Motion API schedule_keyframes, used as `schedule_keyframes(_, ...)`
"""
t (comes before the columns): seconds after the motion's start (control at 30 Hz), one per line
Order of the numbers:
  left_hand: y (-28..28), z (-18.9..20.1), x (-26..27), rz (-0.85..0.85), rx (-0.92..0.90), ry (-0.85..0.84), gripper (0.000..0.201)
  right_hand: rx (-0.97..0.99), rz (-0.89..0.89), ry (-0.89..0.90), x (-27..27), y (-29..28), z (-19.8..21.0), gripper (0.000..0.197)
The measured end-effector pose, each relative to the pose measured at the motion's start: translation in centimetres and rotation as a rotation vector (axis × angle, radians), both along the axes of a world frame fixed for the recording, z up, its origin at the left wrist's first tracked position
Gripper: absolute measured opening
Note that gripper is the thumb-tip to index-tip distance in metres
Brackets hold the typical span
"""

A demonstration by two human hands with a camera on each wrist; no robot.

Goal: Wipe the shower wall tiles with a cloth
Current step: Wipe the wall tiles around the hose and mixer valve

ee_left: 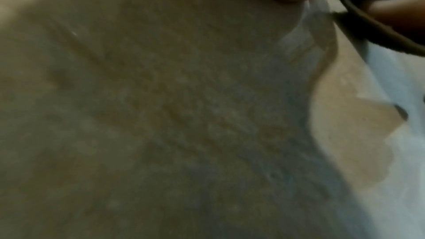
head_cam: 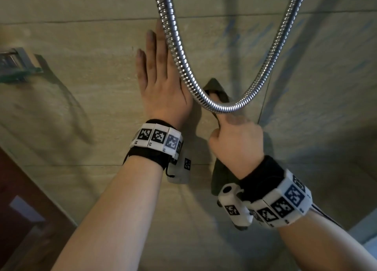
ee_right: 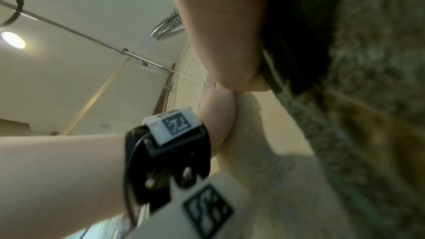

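Observation:
Beige stone wall tiles point(head_cam: 98, 91) fill the head view. My left hand point(head_cam: 157, 75) lies flat against the tiles with straight fingers, just left of the hose. My right hand point(head_cam: 234, 136) grips a dark olive cloth point(head_cam: 220, 177) and presses it to the wall, with cloth showing above and below the fist. In the right wrist view the cloth point(ee_right: 368, 79) fills the right side, with fingers point(ee_right: 230, 43) curled against it. The left wrist view shows only blurred tile point(ee_left: 161, 115) close up.
A ribbed chrome shower hose point(head_cam: 183, 66) hangs in a loop in front of both hands, its lowest bend just above my right fist. A metal and glass corner shelf point(head_cam: 16, 64) juts from the wall at left. A wooden door edge point(head_cam: 24, 209) shows at lower left.

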State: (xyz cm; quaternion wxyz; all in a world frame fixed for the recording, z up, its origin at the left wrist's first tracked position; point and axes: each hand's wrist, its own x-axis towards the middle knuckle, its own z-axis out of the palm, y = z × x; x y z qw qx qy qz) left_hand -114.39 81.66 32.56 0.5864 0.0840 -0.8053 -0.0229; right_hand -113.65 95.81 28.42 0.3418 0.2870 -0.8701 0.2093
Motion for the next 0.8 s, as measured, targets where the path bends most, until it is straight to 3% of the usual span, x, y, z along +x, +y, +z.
schedule_keyframes(0.07,0.0,0.0,-0.1,-0.015,-0.016,0.006,0.059,-0.033,-0.039,-0.026,0.0,0.1,1.3,0.04)
schedule_keyframes(0.17,0.0,-0.3,-0.2,-0.038,-0.016,0.007,0.058,-0.034,-0.11,-0.157,-0.3,1.1,3.4,0.058)
schedule_keyframes(0.3,-0.5,-1.0,-0.8,0.051,-0.074,-0.017,0.066,-0.064,-0.306,-0.199,0.0,1.6,2.9,0.063)
schedule_keyframes(0.43,-0.6,-0.9,-0.7,-0.024,-0.073,0.021,0.058,-0.001,-0.278,-0.29,1.1,0.1,0.8,0.032)
schedule_keyframes(0.53,-0.2,-0.7,0.0,-0.06,-0.04,-0.029,0.06,-0.025,-0.247,-0.308,1.3,-0.3,1.4,0.015)
schedule_keyframes(0.67,-0.4,-0.7,0.0,-0.086,-0.038,-0.01,0.061,-0.066,-0.263,-0.222,0.2,1.0,4.2,0.051)
schedule_keyframes(0.8,-0.6,-0.9,-0.6,-0.067,-0.06,0.037,0.07,-0.135,-0.348,-0.287,-0.3,1.8,4.1,0.039)
